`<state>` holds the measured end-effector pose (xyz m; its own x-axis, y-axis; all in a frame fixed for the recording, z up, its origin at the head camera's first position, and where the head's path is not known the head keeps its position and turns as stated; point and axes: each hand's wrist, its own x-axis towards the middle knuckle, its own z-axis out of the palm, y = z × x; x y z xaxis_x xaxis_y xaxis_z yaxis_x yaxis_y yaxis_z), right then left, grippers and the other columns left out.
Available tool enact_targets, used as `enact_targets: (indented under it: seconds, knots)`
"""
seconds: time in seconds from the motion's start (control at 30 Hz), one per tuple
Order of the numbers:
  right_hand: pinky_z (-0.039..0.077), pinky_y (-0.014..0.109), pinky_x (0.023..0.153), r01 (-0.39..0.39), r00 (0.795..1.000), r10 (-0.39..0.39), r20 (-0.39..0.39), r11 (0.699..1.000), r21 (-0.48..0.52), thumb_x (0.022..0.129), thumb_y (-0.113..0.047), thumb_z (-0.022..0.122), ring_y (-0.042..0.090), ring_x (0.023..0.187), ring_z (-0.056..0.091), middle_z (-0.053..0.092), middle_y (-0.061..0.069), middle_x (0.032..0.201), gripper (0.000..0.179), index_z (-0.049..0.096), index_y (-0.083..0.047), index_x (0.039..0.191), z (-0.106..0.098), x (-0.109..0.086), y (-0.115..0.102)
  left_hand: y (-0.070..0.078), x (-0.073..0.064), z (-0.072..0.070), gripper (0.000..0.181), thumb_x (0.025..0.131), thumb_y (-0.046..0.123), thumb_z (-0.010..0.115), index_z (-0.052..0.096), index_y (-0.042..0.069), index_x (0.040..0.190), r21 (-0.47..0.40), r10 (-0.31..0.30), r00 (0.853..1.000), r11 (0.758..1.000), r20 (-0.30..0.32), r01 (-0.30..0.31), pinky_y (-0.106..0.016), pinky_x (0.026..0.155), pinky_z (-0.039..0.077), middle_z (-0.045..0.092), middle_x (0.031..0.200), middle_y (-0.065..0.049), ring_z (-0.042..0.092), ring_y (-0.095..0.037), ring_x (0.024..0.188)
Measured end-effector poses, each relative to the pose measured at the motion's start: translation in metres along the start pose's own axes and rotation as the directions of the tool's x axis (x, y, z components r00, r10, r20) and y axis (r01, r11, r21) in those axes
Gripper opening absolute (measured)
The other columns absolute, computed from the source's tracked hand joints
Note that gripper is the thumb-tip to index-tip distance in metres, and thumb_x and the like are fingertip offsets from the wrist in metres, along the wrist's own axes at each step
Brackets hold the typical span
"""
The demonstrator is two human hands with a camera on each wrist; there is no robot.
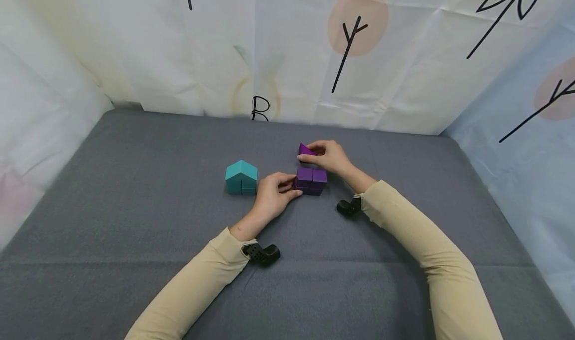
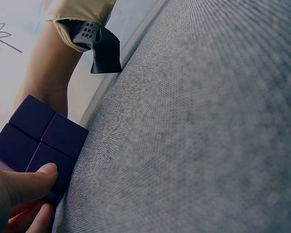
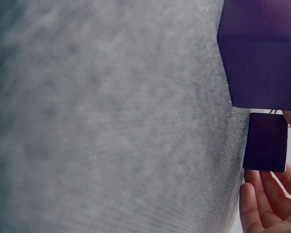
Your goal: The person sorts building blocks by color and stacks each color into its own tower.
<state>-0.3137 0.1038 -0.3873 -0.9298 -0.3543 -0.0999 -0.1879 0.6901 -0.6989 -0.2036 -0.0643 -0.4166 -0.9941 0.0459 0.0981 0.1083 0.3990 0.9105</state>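
Several purple cube blocks stand stacked on the grey surface, their square faces also showing in the left wrist view. My left hand grips the stack at its left side, the thumb on the front face and the other fingers curled beside it. Just behind the stack, my right hand pinches a purple triangular block between thumb and fingers. In the right wrist view that block shows a rectangular face close to the surface, apart from the larger purple stack.
Left of my left hand stands a small teal house shape of blocks with a peaked top. Grey cloth covers the table. A white patterned curtain hangs along the back and sides. Black wrist cameras sit on both sleeves.
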Motion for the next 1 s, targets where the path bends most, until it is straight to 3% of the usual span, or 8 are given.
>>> enact_targets:
  seconds: [0.4,1.0]
  knots:
    - [0.050,0.044,0.094,0.019,1.000,-0.019,-0.003,1.000,0.003,0.090,-0.030,0.069,0.029,0.108,0.062,0.065,0.017,0.119,0.046,0.062,-0.003,0.126,-0.001,-0.004,0.003,-0.001,-0.002,0.002,0.037,0.081,0.004,0.076,0.068,-0.003,0.116,-0.012,0.011,1.000,1.000,0.002,-0.011,-0.028,0.087,0.055,0.066,0.113,-0.018,0.066,-0.027,0.105]
    - [0.052,0.042,0.093,0.074,0.995,-0.057,-0.087,0.975,0.208,0.091,-0.029,0.067,0.027,0.115,0.061,0.061,0.016,0.128,0.046,0.059,-0.006,0.131,-0.010,-0.018,0.003,-0.001,0.000,0.002,0.037,0.080,0.003,0.076,0.067,-0.003,0.116,-0.012,0.013,1.000,1.000,-0.015,-0.013,-0.026,0.087,0.055,0.066,0.113,-0.019,0.066,-0.028,0.105]
